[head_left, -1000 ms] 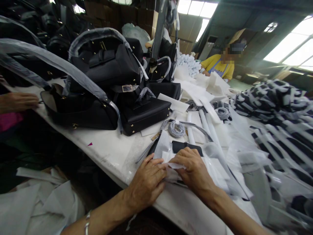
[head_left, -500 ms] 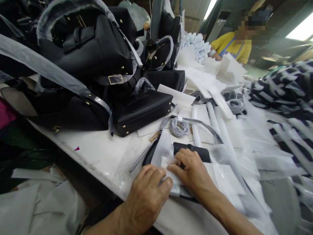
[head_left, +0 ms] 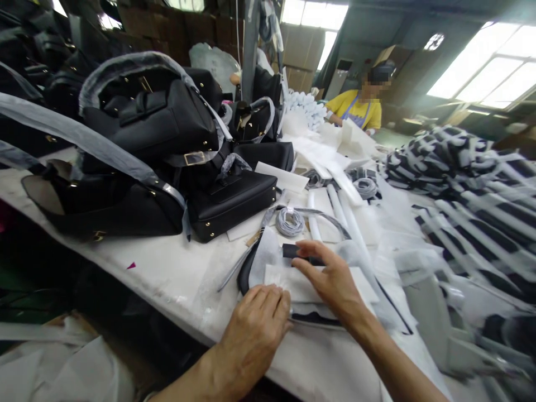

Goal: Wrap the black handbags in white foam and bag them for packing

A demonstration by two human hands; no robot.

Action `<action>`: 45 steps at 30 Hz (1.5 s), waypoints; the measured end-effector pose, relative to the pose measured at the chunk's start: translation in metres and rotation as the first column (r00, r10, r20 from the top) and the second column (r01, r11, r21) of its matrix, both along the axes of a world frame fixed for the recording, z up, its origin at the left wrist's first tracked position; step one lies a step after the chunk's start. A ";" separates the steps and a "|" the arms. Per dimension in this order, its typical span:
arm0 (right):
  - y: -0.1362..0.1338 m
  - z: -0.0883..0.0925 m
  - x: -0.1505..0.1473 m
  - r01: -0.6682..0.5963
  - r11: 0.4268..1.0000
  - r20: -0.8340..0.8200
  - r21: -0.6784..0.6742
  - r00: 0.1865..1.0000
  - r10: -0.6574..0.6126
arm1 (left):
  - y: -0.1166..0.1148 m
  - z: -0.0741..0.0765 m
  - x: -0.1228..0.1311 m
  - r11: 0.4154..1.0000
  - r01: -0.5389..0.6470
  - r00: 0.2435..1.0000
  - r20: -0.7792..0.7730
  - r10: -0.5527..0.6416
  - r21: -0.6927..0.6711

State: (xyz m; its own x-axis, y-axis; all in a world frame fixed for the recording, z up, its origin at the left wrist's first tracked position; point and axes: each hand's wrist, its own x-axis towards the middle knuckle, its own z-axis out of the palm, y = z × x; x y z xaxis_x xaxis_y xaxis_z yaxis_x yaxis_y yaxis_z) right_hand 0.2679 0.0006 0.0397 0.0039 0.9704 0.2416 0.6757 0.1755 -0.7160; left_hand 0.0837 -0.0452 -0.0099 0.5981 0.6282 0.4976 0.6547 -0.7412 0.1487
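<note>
- The white sheet (head_left: 307, 287) is touched by the left hand (head_left: 257, 326); whether it is pinched cannot be told.
- The right hand (head_left: 337, 279) is spread, near the black piece (head_left: 290, 251).

The right hand (head_left: 337, 278), earlier pinching at the white sheet (head_left: 304, 286), now spreads its fingers (head_left: 315, 248).

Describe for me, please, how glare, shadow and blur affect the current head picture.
Head view: the window at upper right is washed out white; below the table, at lower left, shadow swallows most detail. Head view: the striped stack at right looks smeared, while the left hand and right hand keep fairly clear outlines.
</note>
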 end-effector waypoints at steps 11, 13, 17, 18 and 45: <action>-0.131 0.068 0.211 0.714 0.686 0.090 -0.140 0.699 -0.710 | 0.012 -0.008 -0.008 0.941 0.068 0.995 0.040 -0.086 0.331; -0.139 0.054 0.232 0.728 0.643 0.078 -0.236 0.674 -0.734 | 0.015 -0.011 -0.008 0.924 0.080 0.995 0.032 -0.099 0.373; -0.135 0.023 0.242 0.622 0.688 -0.050 -0.374 0.727 -0.685 | 0.017 -0.010 -0.010 0.906 0.093 0.994 0.011 -0.107 0.414; -0.132 0.019 0.241 0.598 0.699 -0.083 -0.393 0.734 -0.674 | 0.017 -0.009 -0.010 0.902 0.093 0.994 0.004 -0.105 0.422; -0.189 -0.016 0.229 0.600 0.637 -0.353 -0.484 0.532 -0.769 | 0.013 -0.012 -0.008 0.939 0.079 0.994 0.046 -0.101 0.335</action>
State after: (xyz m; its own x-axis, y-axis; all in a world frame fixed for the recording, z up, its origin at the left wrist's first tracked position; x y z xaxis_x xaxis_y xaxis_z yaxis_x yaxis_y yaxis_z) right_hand 0.4974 -0.1888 0.0238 0.7284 0.6262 -0.2780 0.0370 -0.4411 -0.8967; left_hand 0.0761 -0.0318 -0.0222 0.6063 0.3654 0.7064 0.5803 -0.8105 -0.0788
